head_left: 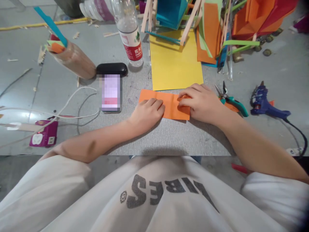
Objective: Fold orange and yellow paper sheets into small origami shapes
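A folded strip of orange paper [171,104] lies on the grey table in front of me, with faint creases running across it. My left hand [148,112] presses its left part down, fingers curled together on the sheet. At the other end, my right hand [201,102] has its thumb and fingers bent over the paper's right edge, gripping it; the palm side is hidden. Just beyond the strip lies a stack topped by yellow paper [176,67]. Pliers with teal and orange handles [231,101] rest to the right of my right hand.
A blue glue gun [267,103] lies at the right. Leftward are a phone [111,93], a black case [112,69], a water bottle [131,45], a holder with paper strips [74,59] and a purple power strip [45,133] with cables. Stick-and-paper models [251,19] stand at the back.
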`<state>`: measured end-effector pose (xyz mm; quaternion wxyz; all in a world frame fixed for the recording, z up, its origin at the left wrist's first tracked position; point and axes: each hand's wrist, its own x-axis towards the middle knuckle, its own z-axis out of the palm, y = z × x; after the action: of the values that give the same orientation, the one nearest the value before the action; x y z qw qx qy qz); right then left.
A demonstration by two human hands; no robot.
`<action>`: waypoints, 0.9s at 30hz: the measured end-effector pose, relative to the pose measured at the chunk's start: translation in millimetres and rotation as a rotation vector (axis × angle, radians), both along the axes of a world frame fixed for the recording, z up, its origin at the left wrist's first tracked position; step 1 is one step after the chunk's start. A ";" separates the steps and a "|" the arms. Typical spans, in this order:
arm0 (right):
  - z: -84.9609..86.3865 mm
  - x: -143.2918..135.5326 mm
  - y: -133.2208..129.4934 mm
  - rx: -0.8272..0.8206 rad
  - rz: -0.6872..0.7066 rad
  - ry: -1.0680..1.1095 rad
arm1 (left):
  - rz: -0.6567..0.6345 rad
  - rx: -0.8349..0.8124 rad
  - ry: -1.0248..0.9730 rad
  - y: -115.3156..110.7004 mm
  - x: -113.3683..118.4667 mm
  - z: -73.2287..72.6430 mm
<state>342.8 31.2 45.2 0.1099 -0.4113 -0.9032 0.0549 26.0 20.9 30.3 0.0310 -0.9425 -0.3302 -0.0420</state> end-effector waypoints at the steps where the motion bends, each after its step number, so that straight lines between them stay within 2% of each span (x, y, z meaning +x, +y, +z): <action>1: -0.6 1.9 0.8 -0.028 0.020 0.023 | 0.028 0.018 0.005 -1.4 0.0 0.8; 4: -1.1 2.4 0.0 -0.122 0.035 0.124 | 0.075 0.042 -0.034 -5.3 1.5 3.5; 6: -1.6 -2.7 -3.3 -0.144 -0.047 0.189 | 0.060 0.028 -0.050 -6.6 3.0 3.2; 9: -4.9 -12.1 -8.4 -0.094 -0.201 0.202 | -0.003 -0.020 -0.063 -6.8 4.3 -2.4; 11: -9.2 -15.3 -9.4 -0.060 -0.257 0.180 | -0.037 -0.046 -0.098 -6.5 4.2 -8.4; 15: -18.1 -14.1 -7.4 -0.051 -0.316 0.197 | -0.058 -0.066 -0.181 -6.4 3.1 -17.8; 20: -19.5 -14.6 -8.6 -0.071 -0.342 0.349 | -0.032 -0.139 -0.216 -6.4 3.2 -19.6; 23: -15.9 -16.0 -10.8 -0.160 -0.379 0.512 | -0.030 -0.157 -0.229 -5.9 3.8 -19.4; 27: -11.3 -18.1 -11.7 -0.410 -0.366 0.797 | -0.036 -0.222 -0.274 -4.0 3.6 -19.1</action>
<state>324.7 19.5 33.9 0.3719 -0.5236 -0.6741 0.3649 29.6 17.0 11.3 -0.1195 -0.9312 -0.3171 -0.1340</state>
